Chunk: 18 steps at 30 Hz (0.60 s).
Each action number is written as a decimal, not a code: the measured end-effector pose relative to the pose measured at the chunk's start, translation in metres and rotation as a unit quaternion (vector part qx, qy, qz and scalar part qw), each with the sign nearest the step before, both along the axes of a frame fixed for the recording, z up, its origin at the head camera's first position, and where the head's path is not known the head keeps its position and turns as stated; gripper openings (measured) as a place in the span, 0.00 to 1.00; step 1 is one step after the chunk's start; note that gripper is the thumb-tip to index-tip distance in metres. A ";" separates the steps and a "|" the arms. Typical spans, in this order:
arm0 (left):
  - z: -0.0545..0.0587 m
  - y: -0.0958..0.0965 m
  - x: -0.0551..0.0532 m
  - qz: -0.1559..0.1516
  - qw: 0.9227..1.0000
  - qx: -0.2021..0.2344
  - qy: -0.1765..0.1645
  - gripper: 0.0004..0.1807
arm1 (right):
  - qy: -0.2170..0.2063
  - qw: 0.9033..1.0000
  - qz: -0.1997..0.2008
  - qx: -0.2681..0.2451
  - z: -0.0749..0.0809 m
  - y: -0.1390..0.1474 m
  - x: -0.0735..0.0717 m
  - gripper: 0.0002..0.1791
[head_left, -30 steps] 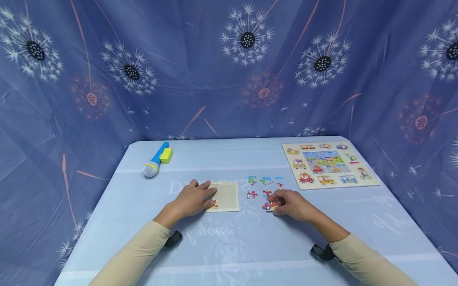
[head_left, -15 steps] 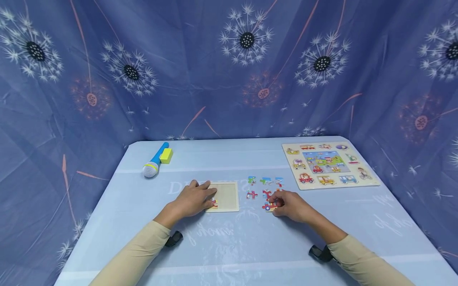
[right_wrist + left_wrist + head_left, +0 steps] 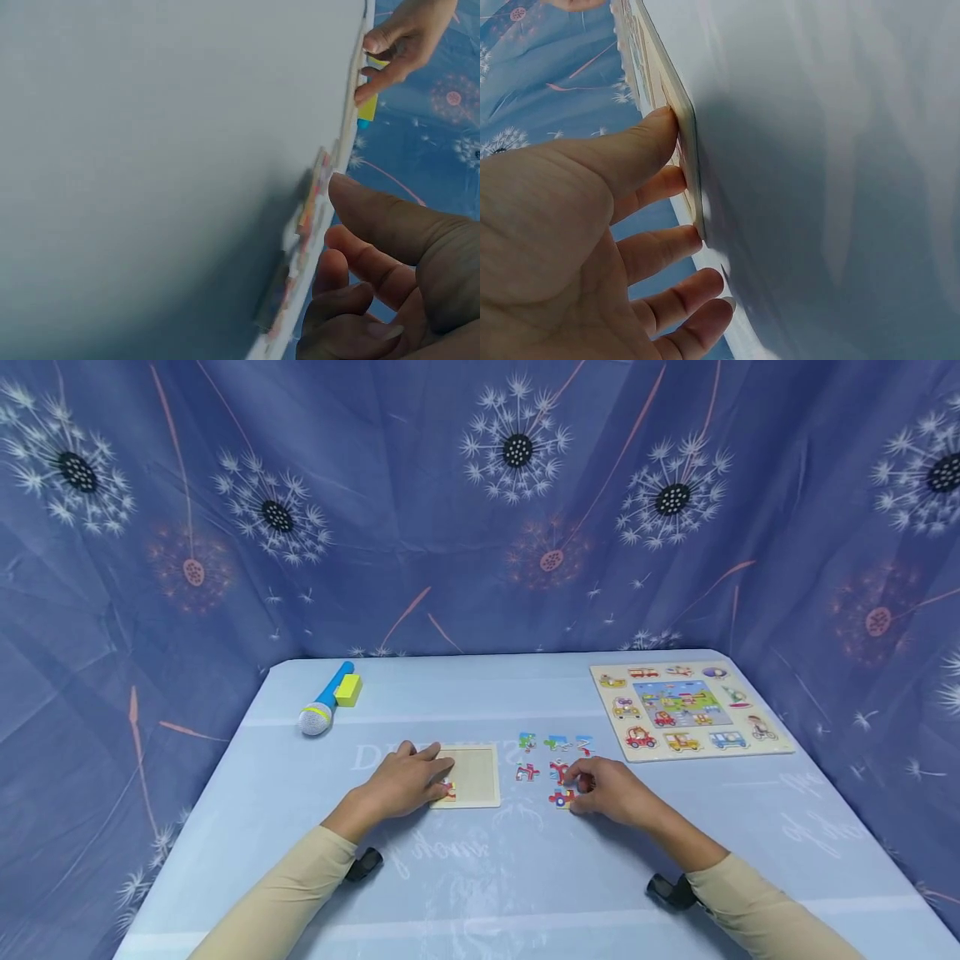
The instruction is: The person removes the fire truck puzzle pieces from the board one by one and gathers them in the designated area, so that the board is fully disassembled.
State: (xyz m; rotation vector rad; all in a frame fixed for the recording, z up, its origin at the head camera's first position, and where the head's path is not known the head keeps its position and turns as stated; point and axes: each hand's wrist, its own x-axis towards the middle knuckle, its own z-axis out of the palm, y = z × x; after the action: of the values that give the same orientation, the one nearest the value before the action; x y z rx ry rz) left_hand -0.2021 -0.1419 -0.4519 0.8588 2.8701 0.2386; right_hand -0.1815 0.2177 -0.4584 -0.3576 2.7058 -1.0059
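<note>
My left hand [image 3: 405, 781] rests on the left side of a shallow wooden puzzle tray [image 3: 497, 777]. Its thumb lies by a colourful puzzle piece [image 3: 449, 790] in the tray's near left corner. In the left wrist view, the thumb and fingers touch the tray edge [image 3: 694, 169], barely bent. To the right, my right hand [image 3: 617, 789] is over loose pieces, its thumb at a jigsaw piece with a blue wheel [image 3: 560, 798]. A gap shows between thumb and index finger in the right wrist view, beside the blurred pieces [image 3: 315, 191]. Part of the pieces is hidden under this hand.
Further loose pieces, such as a red one [image 3: 527, 772] and a green one [image 3: 527, 741], lie right of the tray. A vehicle puzzle board [image 3: 618, 727] is at the back right. A blue toy microphone [image 3: 317, 717] and yellow block [image 3: 348, 690] are at the back left.
The blue-wheel piece at the right thumb has shifted slightly left and now looks flatter on the table. The left hand and tray have stayed in place.
</note>
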 end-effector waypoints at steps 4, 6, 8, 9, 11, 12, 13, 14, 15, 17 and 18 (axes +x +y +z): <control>0.001 -0.001 0.000 -0.001 1.000 0.000 -0.002 0.27 | 0.021 1.000 0.011 -0.004 0.009 -0.011 -0.006 0.14; 0.002 -0.001 -0.001 0.000 1.000 -0.004 -0.005 0.27 | 0.031 0.999 0.023 -0.005 0.012 -0.021 -0.010 0.13; 0.003 -0.002 -0.002 0.000 1.000 -0.005 -0.009 0.27 | 0.036 0.999 0.035 -0.007 0.013 -0.035 -0.013 0.12; 0.003 -0.002 -0.002 0.000 1.000 -0.004 -0.013 0.27 | 0.037 0.998 0.042 -0.010 0.014 -0.043 -0.014 0.12; 0.004 -0.003 -0.003 0.001 1.000 -0.001 -0.024 0.29 | 0.035 0.998 0.060 -0.008 0.014 -0.061 -0.017 0.13; 0.004 -0.003 -0.004 0.002 1.000 0.001 -0.030 0.30 | 0.035 0.997 0.073 -0.006 0.014 -0.071 -0.018 0.13; 0.004 -0.004 -0.004 0.003 0.999 0.003 -0.036 0.31 | 0.033 0.996 0.085 -0.004 0.014 -0.080 -0.020 0.14; 0.005 -0.005 -0.005 0.006 0.999 0.006 -0.043 0.33 | 0.029 0.995 0.098 -0.004 0.014 -0.089 -0.021 0.15; 0.006 -0.006 -0.005 0.007 0.999 0.006 -0.048 0.35 | 0.025 0.994 0.111 -0.004 0.014 -0.098 -0.022 0.17; 0.008 -0.008 -0.007 0.009 0.998 0.003 -0.054 0.39 | 0.019 0.991 0.135 0.000 0.014 -0.114 -0.024 0.18; 0.008 -0.009 -0.008 0.008 0.998 0.003 -0.055 0.40 | 0.018 0.989 0.145 0.000 0.013 -0.121 -0.025 0.19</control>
State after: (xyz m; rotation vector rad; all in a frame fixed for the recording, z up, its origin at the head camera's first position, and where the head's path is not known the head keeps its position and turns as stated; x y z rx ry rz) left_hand -0.2099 -0.1505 -0.4440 0.7974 2.7760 0.2870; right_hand -0.2067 0.0965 -0.4455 -0.7498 2.5840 -0.9213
